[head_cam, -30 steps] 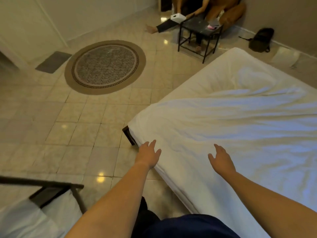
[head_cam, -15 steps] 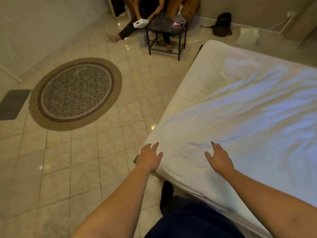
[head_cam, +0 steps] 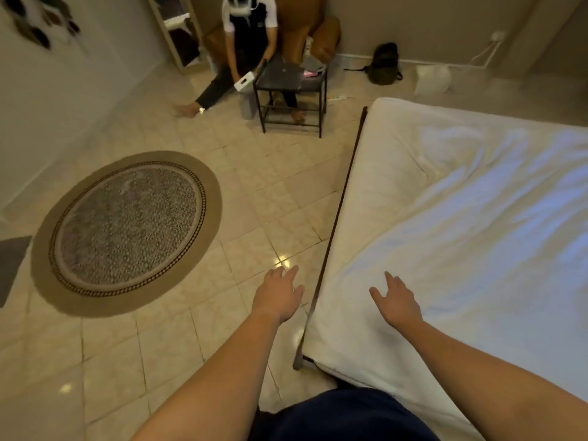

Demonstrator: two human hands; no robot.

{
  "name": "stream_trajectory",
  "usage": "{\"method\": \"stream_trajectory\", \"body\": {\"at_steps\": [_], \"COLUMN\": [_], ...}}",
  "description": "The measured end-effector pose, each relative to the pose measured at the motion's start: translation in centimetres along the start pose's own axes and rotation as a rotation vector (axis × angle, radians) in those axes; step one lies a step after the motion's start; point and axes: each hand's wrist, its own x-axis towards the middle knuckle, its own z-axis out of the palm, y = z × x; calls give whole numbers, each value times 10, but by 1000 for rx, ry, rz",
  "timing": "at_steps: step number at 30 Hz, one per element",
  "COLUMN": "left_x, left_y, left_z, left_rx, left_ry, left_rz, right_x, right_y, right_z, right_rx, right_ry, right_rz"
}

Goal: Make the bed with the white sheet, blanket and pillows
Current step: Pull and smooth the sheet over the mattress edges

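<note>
One white sheet [head_cam: 461, 237] is seen spread over the mattress [head_cam: 353, 218] of the bed, reaching the near corner and the left edge, but it is still wrinkled, with folds running across the middle and far part. Whether its edges are tucked cannot be told. The dark bed frame [head_cam: 337, 214] is exposed along the left side. By this showing the task is judged to be at an early stage: the sheet is laid, while smoothing is left to do. No blanket and no pillow can be seen anywhere in the view, so both are judged still to be placed.

Two hands are counted. The left hand [head_cam: 278, 296] is held over the tiled floor [head_cam: 286, 192], just beside the bed's edge, its grip released, fingers spread, holding nothing. The right hand [head_cam: 397, 302] is held over the sheet near the corner, likewise released and empty; contact with the cloth cannot be told.

Elsewhere are counted one round rug [head_cam: 127, 230], one small black bench [head_cam: 291, 90] with a seated person [head_cam: 248, 36] behind it, and one dark backpack [head_cam: 385, 63] against the far wall.
</note>
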Motion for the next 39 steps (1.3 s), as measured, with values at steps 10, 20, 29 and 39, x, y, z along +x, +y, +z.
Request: {"method": "stream_trajectory", "body": {"at_steps": [10,20,29,39], "left_x": [115,199,317,487], "left_y": [-97,-92,-41,49], "left_z": [-105,-177,-214,-271], "left_rx": [166,264,316,360], "left_ry": [-140,-163,-196,-202], "left_rz": [278,449,525,649], "right_x": [7,18,115,256], "right_y": [-117,-182,-194,-230], "right_z": [39,39,12,-62], "right_rx": [138,189,232,299], "right_ry": [210,317,288,375], "right_rz": [284,367,472,537]}}
